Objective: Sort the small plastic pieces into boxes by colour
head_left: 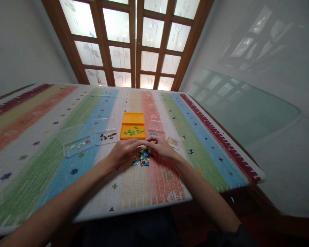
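My left hand (125, 150) and my right hand (159, 145) meet over a heap of small mixed-colour toy bricks (143, 160). Their fingertips are pinched together, almost touching; whatever they hold is too small or hidden to name. Just beyond the hands lies an open orange case (133, 118) with several green bricks (130, 132) in its lower half. Right behind my right hand is a clear box with blue bricks (153, 134), partly covered by the fingers. Beside that hand, another clear box holds yellow pieces (171, 142).
To the left stand a clear box (96, 142) with dark brown bricks (108, 136) and another clear box (67, 153) with cream pieces (78, 145). A striped cloth (98, 188) covers the table. Its near edge is at my lap; a wall (280, 144) rises on the right.
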### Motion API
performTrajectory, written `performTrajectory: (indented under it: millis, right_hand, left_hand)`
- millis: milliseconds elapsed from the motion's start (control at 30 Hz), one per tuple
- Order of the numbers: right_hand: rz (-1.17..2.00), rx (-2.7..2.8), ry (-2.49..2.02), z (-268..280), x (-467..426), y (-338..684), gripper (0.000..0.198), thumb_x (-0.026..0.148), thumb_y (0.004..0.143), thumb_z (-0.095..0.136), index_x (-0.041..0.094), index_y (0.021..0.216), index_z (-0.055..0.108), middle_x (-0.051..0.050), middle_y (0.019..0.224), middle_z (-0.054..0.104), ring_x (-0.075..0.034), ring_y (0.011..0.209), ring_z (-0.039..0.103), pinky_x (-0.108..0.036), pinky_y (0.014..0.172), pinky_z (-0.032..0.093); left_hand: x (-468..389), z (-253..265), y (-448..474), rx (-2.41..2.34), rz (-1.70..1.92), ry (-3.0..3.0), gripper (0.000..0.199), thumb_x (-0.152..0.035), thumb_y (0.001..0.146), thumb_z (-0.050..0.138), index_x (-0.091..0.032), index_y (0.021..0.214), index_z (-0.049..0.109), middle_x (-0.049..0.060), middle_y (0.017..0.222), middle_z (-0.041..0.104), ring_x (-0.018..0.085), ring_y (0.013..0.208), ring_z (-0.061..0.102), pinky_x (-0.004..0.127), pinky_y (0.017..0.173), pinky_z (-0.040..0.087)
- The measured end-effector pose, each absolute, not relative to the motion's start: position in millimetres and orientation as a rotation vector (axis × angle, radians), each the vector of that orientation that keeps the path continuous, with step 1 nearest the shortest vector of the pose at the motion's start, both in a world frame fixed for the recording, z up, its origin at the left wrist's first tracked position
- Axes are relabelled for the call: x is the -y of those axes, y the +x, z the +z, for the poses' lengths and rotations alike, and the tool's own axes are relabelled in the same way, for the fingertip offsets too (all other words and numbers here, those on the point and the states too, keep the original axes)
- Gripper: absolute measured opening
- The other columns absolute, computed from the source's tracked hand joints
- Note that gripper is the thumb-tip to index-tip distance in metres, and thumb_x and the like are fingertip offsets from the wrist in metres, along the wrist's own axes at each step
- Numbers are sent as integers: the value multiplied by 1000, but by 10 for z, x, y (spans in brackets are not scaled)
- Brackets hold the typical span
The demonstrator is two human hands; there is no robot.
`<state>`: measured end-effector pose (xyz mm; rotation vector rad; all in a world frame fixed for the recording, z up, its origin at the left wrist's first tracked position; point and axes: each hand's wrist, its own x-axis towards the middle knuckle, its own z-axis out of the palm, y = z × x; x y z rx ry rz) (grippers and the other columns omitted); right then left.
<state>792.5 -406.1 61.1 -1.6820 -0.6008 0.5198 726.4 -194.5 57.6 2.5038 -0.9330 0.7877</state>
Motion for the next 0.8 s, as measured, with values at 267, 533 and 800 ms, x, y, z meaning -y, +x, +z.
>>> performTrajectory:
  millis: [267,533,800]
  right_hand:
    - [578,603,-1650,673,4061,7895,37,57,86,72,20,85,64,5,63,53,-9,49,43,-25,47,32]
    - [547,617,-1630,613,4022,7895,44,64,86,67,21,77,61,6,57,49,-9,45,40,-24,45,29]
    - [342,548,-1732,672,4087,7934,34,51,89,58,20,81,68,2,64,57,-12,51,51,-25,50,40]
  left_hand:
    - [1946,590,7275,887,836,2554,26,-31,110,45,-20,112,69,4,90,75,12,75,69,21,64,53]
    - [1952,671,7296,941,707,2494,21,-28,107,48,-20,111,68,5,94,73,14,80,68,23,69,54]
    - [1648,892,7596,563,566,2551,13,-26,96,55,-18,90,63,4,83,68,16,71,61,28,72,50]
